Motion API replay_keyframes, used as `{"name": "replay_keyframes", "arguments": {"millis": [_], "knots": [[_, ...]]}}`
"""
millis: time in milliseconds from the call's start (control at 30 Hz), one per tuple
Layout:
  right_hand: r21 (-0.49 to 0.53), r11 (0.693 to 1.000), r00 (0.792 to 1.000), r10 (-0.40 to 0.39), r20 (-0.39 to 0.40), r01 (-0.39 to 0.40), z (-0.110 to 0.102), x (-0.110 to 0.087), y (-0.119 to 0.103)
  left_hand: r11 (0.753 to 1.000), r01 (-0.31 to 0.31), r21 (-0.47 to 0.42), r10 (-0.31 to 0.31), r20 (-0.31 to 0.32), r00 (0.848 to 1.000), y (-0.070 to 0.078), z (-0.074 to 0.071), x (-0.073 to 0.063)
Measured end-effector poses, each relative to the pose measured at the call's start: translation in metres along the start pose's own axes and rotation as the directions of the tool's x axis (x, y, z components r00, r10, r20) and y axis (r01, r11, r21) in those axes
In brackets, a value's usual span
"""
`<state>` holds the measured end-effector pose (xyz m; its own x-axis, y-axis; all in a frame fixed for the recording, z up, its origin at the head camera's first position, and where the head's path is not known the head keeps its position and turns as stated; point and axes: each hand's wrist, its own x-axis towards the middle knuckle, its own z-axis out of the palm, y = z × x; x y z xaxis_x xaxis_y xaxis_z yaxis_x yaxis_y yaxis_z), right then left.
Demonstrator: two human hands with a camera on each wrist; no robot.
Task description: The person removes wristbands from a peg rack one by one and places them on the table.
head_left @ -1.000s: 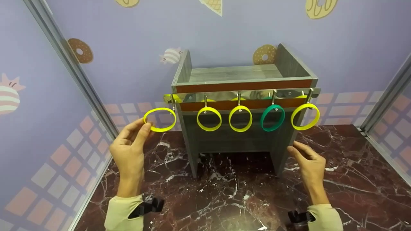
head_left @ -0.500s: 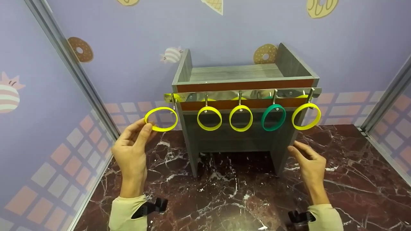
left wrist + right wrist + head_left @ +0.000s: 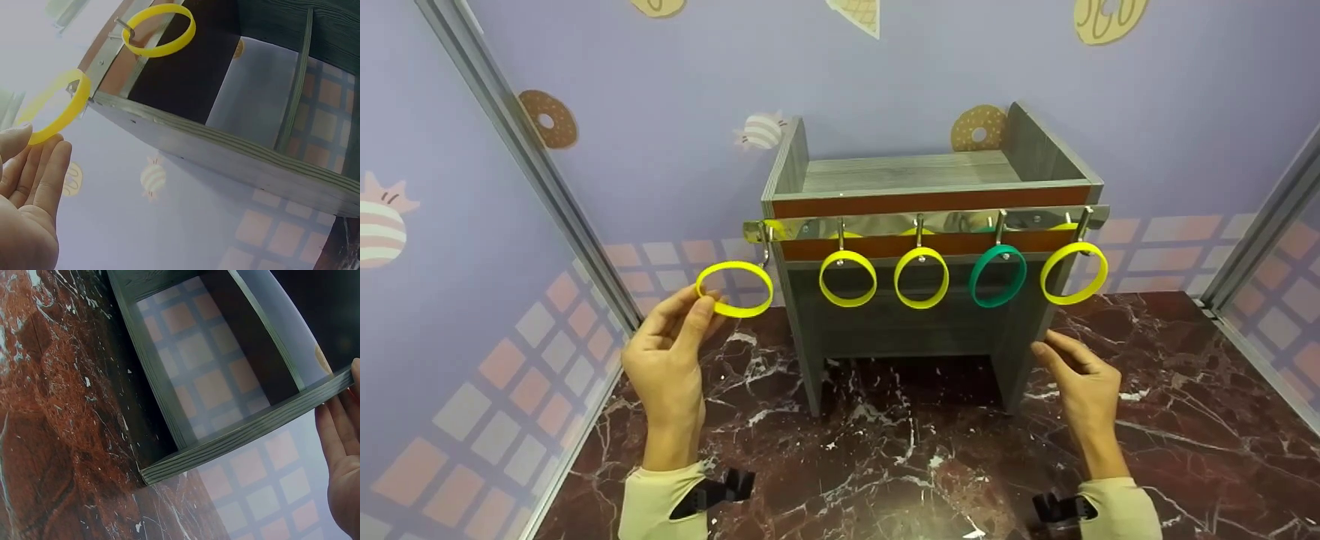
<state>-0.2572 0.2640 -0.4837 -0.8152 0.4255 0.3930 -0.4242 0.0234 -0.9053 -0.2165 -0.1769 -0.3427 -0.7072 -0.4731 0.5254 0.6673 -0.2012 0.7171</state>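
Note:
My left hand (image 3: 667,367) pinches a yellow ring (image 3: 744,312) by its left edge, between thumb and fingers. The ring's far side is by the leftmost hook (image 3: 766,253) of a metal hook rail (image 3: 877,225); whether the hook passes through it I cannot tell. In the left wrist view the same ring (image 3: 76,107) stands tilted beside the rail's end. My right hand (image 3: 1086,390) holds the front edge of the right side panel (image 3: 1020,360) of a grey wooden stand. In the right wrist view its thumb and fingers lie on either side of that panel (image 3: 253,422).
From the other hooks hang a yellow ring (image 3: 848,304), another yellow ring (image 3: 921,305), a green ring (image 3: 996,304) and a yellow ring (image 3: 1074,301) at the right. The stand is on a dark red marbled surface (image 3: 877,465), with a patterned purple wall (image 3: 697,67) behind.
My left hand has shifted slightly right and down, and the ring it pinches is lower and more tilted. The right hand keeps its place on the panel; the hanging rings are unchanged.

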Motion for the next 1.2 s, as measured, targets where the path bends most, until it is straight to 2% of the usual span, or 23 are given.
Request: {"name": "replay_keyframes", "arguments": {"millis": [200,433,667,967,1200], "knots": [[-0.008,1.000,1.000,-0.003,-0.006,0.003,0.001,0.001,0.000,1.000,0.005,-0.027,-0.006,-0.035,0.999,-0.014,-0.012,-0.004],[-0.020,1.000,1.000,-0.018,-0.008,0.018,0.001,0.001,0.000,0.997,0.063,-0.035,-0.066,-0.101,0.993,-0.035,-0.028,-0.013],[-0.023,1.000,1.000,-0.010,-0.013,0.010,0.001,0.000,0.000,0.993,0.116,0.009,-0.114,-0.136,0.984,-0.056,-0.040,-0.020],[0.000,1.000,1.000,-0.027,-0.009,0.027,0.004,-0.001,0.002,0.988,0.152,0.034,-0.144,-0.172,0.975,-0.066,-0.053,-0.027],[-0.009,0.999,0.999,-0.041,-0.026,0.041,0.003,0.000,0.003,0.984,0.165,0.073,-0.151,-0.164,0.975,-0.074,-0.057,-0.030]]}}
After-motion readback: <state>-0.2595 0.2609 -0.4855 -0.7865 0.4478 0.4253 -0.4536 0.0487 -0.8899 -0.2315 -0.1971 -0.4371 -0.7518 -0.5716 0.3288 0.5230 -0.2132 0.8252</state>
